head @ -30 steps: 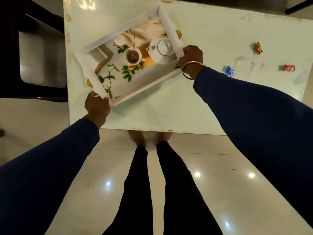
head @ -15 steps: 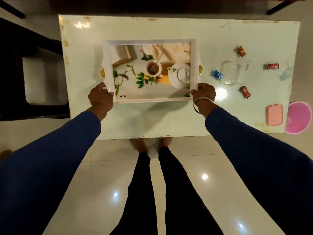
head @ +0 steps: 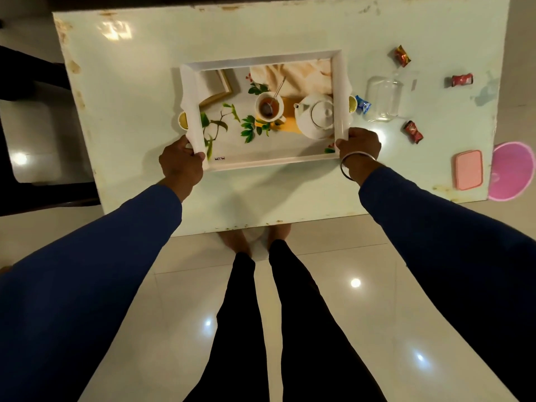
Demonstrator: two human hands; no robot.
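The tray (head: pixel 261 58) is white-rimmed and rectangular, and sits square to the table (head: pixel 139 82), over its middle and a little toward the far edge. Its floor carries a printed picture of a teapot, a cup and green leaves. A soft shadow falls on the table along the near rim. Whether the tray rests on the table or hangs just above it cannot be told.

The left hand (head: pixel 181 162) grips the tray's near left corner, with fingers curled round the side rim and the thumb on top. The right hand (head: pixel 359 145) grips the near right corner the same way, with a bangle (head: pixel 352 165) on its wrist. The tray thus lies just beyond both hands and spans the gap between them. A small gold handle (head: pixel 182 121) juts from the left rim beyond the left hand.

Just right of the tray lies a blue sweet (head: pixel 363 104), next to a clear glass (head: pixel 384 98). Three red sweets (head: pixel 413 132) are scattered round the glass. Near the table's right end lies a pink box (head: pixel 468 169), and a pink disc (head: pixel 513 171) overhangs that end.
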